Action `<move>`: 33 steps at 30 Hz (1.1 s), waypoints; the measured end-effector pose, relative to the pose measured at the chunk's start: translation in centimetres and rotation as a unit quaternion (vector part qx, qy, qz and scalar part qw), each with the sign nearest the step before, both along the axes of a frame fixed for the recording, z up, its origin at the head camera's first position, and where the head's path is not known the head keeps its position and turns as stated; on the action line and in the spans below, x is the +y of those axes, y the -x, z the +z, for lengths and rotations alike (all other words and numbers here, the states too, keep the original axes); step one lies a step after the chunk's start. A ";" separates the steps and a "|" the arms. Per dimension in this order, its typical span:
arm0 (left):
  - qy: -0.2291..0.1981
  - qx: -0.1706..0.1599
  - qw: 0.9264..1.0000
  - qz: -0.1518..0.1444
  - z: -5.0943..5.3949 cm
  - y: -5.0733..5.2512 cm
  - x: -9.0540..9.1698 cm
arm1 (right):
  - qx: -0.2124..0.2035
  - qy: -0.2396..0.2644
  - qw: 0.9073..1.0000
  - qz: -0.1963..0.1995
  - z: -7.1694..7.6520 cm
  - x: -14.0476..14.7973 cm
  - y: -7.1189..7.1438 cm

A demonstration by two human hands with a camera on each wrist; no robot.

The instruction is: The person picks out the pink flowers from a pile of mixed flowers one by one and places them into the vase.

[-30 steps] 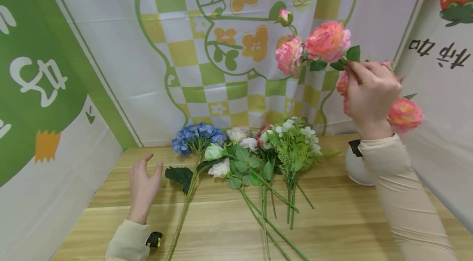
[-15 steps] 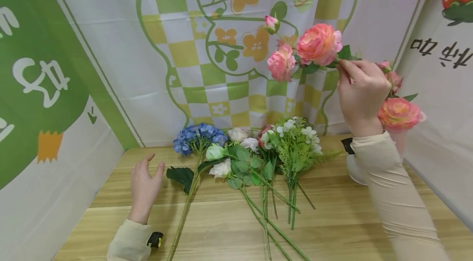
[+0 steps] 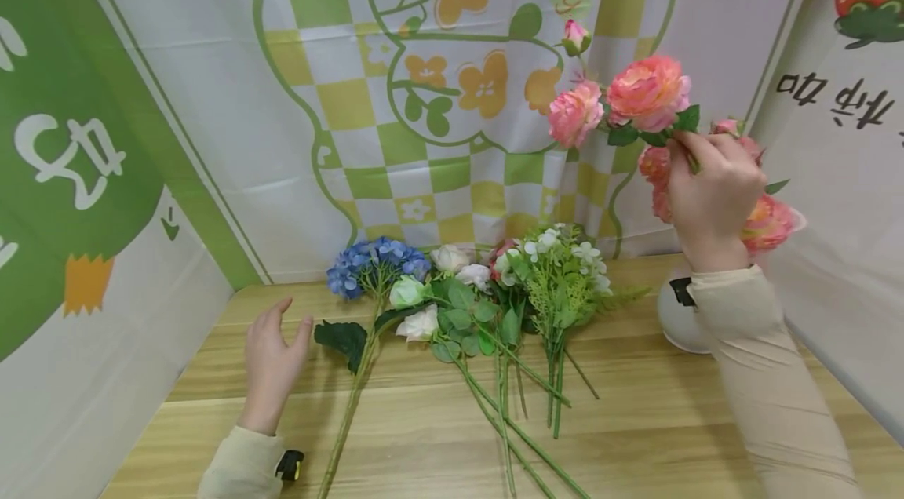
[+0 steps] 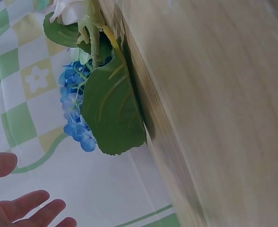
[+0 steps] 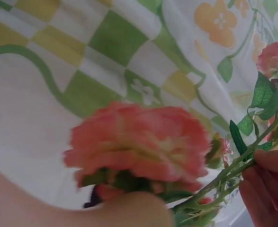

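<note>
The right hand pinches pink flowers by the stem, likely so they won't squash, while the left hand, holding nothing, is near the blue flower.

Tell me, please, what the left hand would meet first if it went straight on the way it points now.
Probably the printed cloth behind the table; the left hand seems to point just left of the blue flower in the head view, though depth is unclear.

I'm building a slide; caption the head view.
Right hand pinching a coral-pink ruffled flower spray; left hand beside a long-stemmed blue hydrangea.
</note>
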State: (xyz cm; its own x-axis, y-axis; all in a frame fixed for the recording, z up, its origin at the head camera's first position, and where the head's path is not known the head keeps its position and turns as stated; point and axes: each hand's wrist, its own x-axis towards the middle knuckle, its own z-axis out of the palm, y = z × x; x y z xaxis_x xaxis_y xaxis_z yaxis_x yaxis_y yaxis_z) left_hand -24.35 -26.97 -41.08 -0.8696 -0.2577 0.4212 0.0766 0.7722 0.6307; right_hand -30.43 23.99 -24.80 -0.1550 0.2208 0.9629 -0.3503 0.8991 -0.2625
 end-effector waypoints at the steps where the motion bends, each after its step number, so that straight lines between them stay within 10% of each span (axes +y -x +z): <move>1: -0.001 0.000 1.000 0.000 0.0 0.0 0.0 | -0.003 0.004 1.000 0.001 -0.2 0.2 0.0; 33: 0.019 -0.011 1.000 0.022 -0.8 -0.6 -1.5 | -0.022 0.068 0.994 -0.080 -3.7 5.7 -0.8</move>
State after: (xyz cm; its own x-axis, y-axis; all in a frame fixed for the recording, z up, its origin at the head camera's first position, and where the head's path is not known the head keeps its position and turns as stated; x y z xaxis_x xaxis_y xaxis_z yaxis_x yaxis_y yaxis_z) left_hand -23.71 -28.51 -41.85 -0.8668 -0.2802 0.4125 0.0281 0.7985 0.6013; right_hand -29.67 29.66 -28.48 -0.1493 0.3730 0.9158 -0.1906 0.8979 -0.3968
